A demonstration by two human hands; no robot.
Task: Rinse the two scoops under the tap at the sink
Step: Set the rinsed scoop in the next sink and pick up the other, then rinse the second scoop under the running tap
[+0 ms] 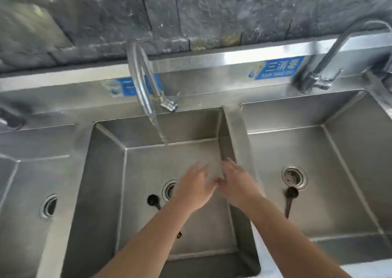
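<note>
Over middle basin (106,171), both hands (194,189) (238,185) splayed, holding nothing, scoops (153,200) (291,195) below.

A steel three-basin sink (231,116): a black scoop (153,200) lies on the middle basin floor at nine o'clock of its drain (168,189); a brown scoop (291,195) lies at six o'clock of the right basin's drain (294,177)

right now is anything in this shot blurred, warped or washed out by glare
Head view: both hands, left and right, are motion-smeared, fingers indistinct; the wide lens bows the sink's back rim, which carries bright glare; the middle tap looks soft, the wall mushy; the dark scoop in the right basin is a blurry shape.
</note>
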